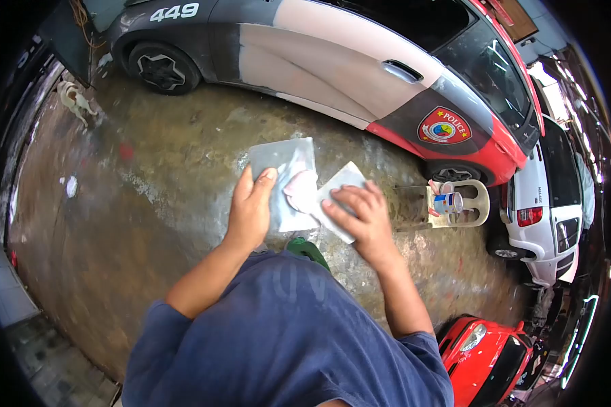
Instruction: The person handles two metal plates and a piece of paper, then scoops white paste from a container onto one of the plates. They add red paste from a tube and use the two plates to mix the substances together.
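My left hand (248,209) grips the edge of a flat, greyish rectangular plate (278,154), thumb on top. A lump of pale pink putty (300,191) lies smeared on the plate's right part. My right hand (361,216) is closed on a second thin, pale spreader sheet (334,184), its fingers pressed over the face. The spreader's left edge meets the plate beside the putty. Both are held in front of my chest, above the floor.
A police car (312,61) with pinkish filled panels stands ahead. To the right are a cream plastic chair (480,203) bearing a can (447,202), a white vehicle (533,237) and a red car (485,359). A dog (75,100) is at far left on the stained floor (136,237).
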The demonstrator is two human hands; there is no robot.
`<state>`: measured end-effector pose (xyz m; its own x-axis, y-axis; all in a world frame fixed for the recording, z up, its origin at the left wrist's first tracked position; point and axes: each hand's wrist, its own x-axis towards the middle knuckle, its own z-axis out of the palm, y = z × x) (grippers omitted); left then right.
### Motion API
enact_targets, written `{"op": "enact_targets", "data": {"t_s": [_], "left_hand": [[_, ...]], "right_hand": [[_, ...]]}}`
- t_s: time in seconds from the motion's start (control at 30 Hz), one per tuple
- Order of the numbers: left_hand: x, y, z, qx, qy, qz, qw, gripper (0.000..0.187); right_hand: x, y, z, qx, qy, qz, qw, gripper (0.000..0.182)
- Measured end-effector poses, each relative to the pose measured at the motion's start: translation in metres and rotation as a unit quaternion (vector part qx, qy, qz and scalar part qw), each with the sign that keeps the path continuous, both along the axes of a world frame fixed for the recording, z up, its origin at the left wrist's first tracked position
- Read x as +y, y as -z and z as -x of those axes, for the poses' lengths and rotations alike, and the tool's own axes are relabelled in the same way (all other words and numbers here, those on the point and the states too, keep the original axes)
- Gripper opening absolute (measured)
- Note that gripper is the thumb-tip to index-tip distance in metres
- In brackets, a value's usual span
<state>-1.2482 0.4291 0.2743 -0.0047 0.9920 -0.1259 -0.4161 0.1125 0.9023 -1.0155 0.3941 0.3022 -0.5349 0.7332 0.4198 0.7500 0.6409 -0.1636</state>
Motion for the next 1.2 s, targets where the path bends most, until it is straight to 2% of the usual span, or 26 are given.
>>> {"op": "enact_targets", "data": {"t_s": [0.03, 0.1, 0.17, 0.23, 0.37, 0.4, 0.57, 0.7, 0.73, 0.8, 0.87, 0.9, 0.93, 0.97, 1.03, 1.07, 1.17, 1.2], "left_hand": [[0.003, 0.003, 0.001, 0.022, 0.014, -0.006, 1.0, 0.026], [0.004, 0.007, 0.004, 0.073, 0.045, -0.01, 0.996, 0.029], [0.002, 0.0, 0.0, 0.089, 0.052, -0.024, 0.994, 0.03], [0.008, -0.01, 0.003, 0.134, 0.067, -0.034, 0.988, 0.029], [0.002, -0.026, 0.0, 0.194, 0.226, -0.063, 0.952, 0.041], [0.002, -0.024, -0.002, 0.176, 0.201, -0.083, 0.96, 0.045], [0.017, -0.018, -0.001, 0.249, 0.115, -0.089, 0.957, 0.043], [0.024, -0.026, -0.004, 0.281, 0.029, -0.117, 0.952, 0.041], [0.029, -0.022, -0.009, 0.271, -0.028, -0.18, 0.945, 0.039], [0.034, -0.021, -0.007, 0.27, -0.07, -0.209, 0.937, 0.033], [0.031, -0.023, 0.001, 0.289, -0.033, -0.139, 0.947, 0.028], [0.03, -0.019, -0.002, 0.144, -0.028, -0.071, 0.987, 0.026], [0.029, -0.014, -0.01, -0.004, -0.021, -0.002, 1.0, 0.023], [0.028, -0.009, -0.014, -0.153, -0.013, 0.065, 0.986, 0.021], [0.023, -0.005, -0.012, -0.18, 0.009, 0.106, 0.978, 0.02], [0.021, -0.004, -0.011, -0.191, 0.018, 0.131, 0.973, 0.021], [0.01, 0.001, -0.003, -0.184, 0.036, 0.16, 0.969, 0.023], [0.008, -0.001, -0.001, -0.172, 0.033, 0.151, 0.973, 0.023]], "right_hand": [[0.005, -0.012, -0.01, -0.038, 0.016, 0.008, 0.999, 0.044], [0.006, -0.029, -0.007, -0.002, 0.031, -0.01, 0.999, 0.042], [0.003, -0.025, 0.016, -0.013, -0.019, 0.016, 1.0, 0.042], [0.006, -0.027, 0.003, -0.07, -0.036, 0.043, 0.996, 0.041], [0.014, -0.04, -0.001, -0.05, 0.003, 0.019, 0.999, 0.037], [0.016, -0.036, 0.005, -0.046, 0.0, 0.019, 0.999, 0.037], [0.002, -0.008, 0.038, 0.014, -0.061, 0.059, 0.996, 0.036], [-0.016, -0.003, 0.041, 0.008, -0.077, 0.102, 0.992, 0.038], [-0.015, -0.003, 0.035, 0.005, -0.07, 0.113, 0.991, 0.039], [-0.016, -0.009, 0.027, -0.007, -0.047, 0.107, 0.993, 0.041], [-0.018, -0.032, 0.032, 0.079, -0.054, 0.062, 0.994, 0.042], [-0.02, -0.038, 0.035, 0.123, -0.052, 0.04, 0.99, 0.042], [-0.021, -0.038, 0.036, 0.135, -0.073, 0.061, 0.986, 0.045], [-0.018, -0.033, 0.039, 0.146, -0.059, 0.06, 0.986, 0.047], [-0.009, -0.009, 0.043, 0.165, -0.032, 0.059, 0.984, 0.05], [-0.002, 0.007, 0.037, 0.191, 0.0, 0.102, 0.976, 0.054], [0.022, 0.026, -0.014, 0.006, 0.065, 0.133, 0.989, 0.057], [0.023, 0.022, -0.022, -0.007, 0.075, 0.093, 0.993, 0.055]]}}
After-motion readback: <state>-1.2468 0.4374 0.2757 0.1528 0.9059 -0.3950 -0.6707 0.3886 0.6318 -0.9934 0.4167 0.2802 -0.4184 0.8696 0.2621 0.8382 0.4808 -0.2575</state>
